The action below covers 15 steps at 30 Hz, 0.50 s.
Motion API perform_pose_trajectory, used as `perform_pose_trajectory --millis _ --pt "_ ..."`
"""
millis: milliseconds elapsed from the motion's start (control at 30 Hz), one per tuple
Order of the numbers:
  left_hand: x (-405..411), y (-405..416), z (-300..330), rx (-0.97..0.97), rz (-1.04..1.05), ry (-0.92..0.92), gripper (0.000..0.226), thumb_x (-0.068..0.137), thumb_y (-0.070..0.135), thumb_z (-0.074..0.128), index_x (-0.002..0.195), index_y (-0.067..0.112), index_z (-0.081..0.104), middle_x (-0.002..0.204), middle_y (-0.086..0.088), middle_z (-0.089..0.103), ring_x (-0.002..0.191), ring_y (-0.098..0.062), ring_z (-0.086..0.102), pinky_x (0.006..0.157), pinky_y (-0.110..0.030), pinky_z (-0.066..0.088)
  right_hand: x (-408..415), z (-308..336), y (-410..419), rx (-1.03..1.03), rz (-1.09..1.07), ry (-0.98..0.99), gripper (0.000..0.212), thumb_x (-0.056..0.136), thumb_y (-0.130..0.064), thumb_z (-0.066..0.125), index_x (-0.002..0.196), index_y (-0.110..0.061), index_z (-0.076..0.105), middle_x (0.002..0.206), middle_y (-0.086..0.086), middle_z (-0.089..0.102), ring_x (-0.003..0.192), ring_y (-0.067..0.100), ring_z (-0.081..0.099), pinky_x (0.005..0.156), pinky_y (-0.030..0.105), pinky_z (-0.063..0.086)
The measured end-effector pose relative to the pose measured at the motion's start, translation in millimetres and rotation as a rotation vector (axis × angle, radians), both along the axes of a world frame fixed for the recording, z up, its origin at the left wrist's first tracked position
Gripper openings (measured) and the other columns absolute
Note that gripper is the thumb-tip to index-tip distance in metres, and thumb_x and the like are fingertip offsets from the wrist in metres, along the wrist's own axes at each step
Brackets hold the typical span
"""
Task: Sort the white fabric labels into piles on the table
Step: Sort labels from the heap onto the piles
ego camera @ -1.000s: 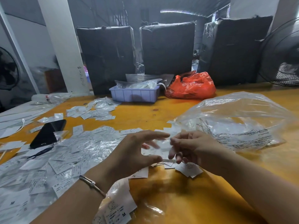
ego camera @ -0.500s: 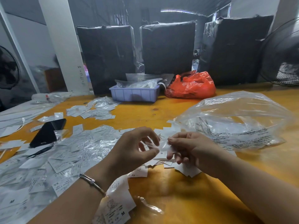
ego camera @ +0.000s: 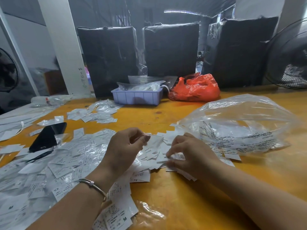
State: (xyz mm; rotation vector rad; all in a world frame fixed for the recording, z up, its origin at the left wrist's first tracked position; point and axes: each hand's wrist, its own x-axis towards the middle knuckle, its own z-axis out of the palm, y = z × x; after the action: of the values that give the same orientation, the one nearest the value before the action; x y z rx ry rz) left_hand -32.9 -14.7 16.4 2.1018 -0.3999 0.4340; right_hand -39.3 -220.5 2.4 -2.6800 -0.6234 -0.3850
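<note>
We are noting a yellow desk (ego camera: 191,196) carrying scattered white labels (ego camera: 69,163), a black phone (ego camera: 47,136), a clear plastic bag (ego camera: 240,123), a lilac tray (ego camera: 137,97) and an orange bag (ego camera: 195,88) lying at its far edge.

Workroom, dim at rear.
A white pillar (ego camera: 63,47) stood behind the yellow table (ego camera: 182,196); three black-wrapped bales (ego camera: 171,50) lined its far edge.

black phone (ego camera: 47,137) left on yellow surface (ego camera: 182,205); lavender tray (ego camera: 137,97), red bag (ego camera: 194,88) at back; fan (ego camera: 289,58), probably, far right.
</note>
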Motion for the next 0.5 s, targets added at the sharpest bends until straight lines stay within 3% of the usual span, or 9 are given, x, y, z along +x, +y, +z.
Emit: perform_pose_trajectory --millis 67,133,333,500 --pt "0 0 0 -0.117 -0.041 0.082 0.005 0.084 0.013 0.071 0.081 0.011 0.068 0.071 -0.002 0.072 0.065 -0.009 0.066 0.058 -0.018 0.052 0 2 0 -0.002 0.014 -0.061 0.024 0.082 -0.047 0.067 0.098 -0.031 0.073 0.099 -0.014 0.061 0.097 0.008 0.047 0.069 0.025 0.033" --pt "1 1 0 -0.201 -0.067 0.158 0.011 0.081 0.003 0.073 0.087 0.009 0.066 0.074 -0.004 0.074 0.065 -0.01 0.068 0.057 -0.014 0.05 0 4 -3 0.012 0.043 -0.073 0.017 0.084 -0.041 0.067 0.094 -0.029 0.075 0.095 -0.012 0.064 0.094 0.01 0.052 0.069 0.026 0.038" --pt "-1 1 5 -0.372 -0.16 0.342 0.034 0.079 -0.009 0.069 0.107 0.01 0.062 0.08 -0.011 0.073 0.076 -0.027 0.073 0.063 -0.025 0.057 -6 11 -5 0.212 0.11 -0.141 0.014 0.084 -0.028 0.069 0.083 -0.016 0.075 0.087 -0.007 0.064 0.077 0.014 0.057 0.066 0.036 0.049" --pt "-1 2 8 -0.468 -0.205 0.46 0.027 0.083 -0.012 0.057 0.103 0.004 0.064 0.072 -0.011 0.068 0.076 -0.034 0.073 0.061 -0.029 0.058 -9 17 -7 0.438 0.132 -0.129 0.006 0.073 -0.007 0.074 0.071 -0.012 0.073 0.082 -0.005 0.063 0.076 0.012 0.057 0.062 0.016 0.042"
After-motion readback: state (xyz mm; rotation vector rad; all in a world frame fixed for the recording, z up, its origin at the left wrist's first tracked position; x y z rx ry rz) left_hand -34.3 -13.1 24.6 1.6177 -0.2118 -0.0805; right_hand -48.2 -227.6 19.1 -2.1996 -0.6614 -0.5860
